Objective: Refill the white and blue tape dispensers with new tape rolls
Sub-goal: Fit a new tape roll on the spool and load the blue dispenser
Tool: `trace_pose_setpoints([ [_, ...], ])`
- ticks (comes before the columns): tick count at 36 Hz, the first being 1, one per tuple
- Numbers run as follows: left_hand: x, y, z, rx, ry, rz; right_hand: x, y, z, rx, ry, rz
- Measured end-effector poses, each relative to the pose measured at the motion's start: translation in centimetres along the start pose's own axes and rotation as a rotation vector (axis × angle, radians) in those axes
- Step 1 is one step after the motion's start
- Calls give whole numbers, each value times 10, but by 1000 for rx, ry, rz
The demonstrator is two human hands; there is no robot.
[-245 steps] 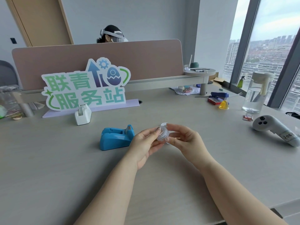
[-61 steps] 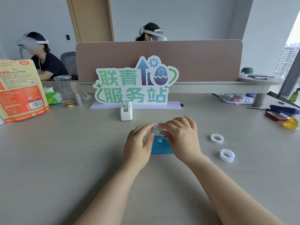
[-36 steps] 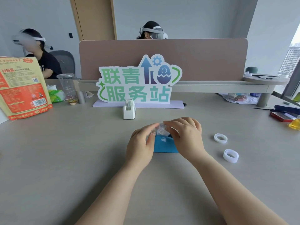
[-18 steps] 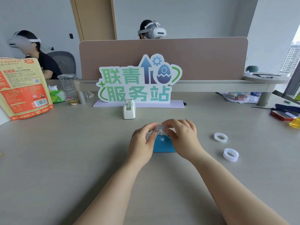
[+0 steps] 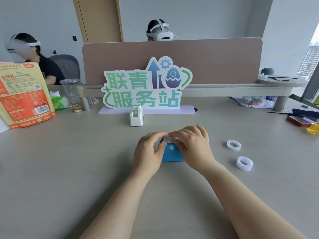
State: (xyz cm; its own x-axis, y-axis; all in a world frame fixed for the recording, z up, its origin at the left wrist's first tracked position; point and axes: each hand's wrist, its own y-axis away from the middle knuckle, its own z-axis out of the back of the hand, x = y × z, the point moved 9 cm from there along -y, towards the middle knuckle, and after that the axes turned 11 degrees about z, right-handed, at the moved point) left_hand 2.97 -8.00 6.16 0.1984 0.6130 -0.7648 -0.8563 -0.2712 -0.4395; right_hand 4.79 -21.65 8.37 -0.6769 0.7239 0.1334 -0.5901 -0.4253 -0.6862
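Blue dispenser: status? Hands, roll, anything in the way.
Left hand and right hand both pinching clear tape roll over blue dispenser. Seating hidden by fingers. Two spare rolls lie apart, right; white dispenser untouched behind. Nothing blocking.

The standing cut-out sign (image 5: 146, 85) at twelve o'clock on the desk carries large green characters in two rows: 联青 above, 服务站 below. Beside the top row it shows a blue upward arrow, a small blue gear and a cracked egg emblem, with a green star at its nine o'clock edge. At ten o'clock, the orange and cream pouch (image 5: 24, 94) bears red characters near its top, a QR code and a barcode lower down; its fine print is too small to read.
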Motion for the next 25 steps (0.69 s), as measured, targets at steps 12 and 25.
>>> trace_pose_setpoints([
  [12, 1, 5, -3, 74, 95, 19, -4, 0, -1, 8, -38, -11],
  [25, -2, 7, -8, 103, -49, -58, -21, 6, 3, 33, -102, -92],
])
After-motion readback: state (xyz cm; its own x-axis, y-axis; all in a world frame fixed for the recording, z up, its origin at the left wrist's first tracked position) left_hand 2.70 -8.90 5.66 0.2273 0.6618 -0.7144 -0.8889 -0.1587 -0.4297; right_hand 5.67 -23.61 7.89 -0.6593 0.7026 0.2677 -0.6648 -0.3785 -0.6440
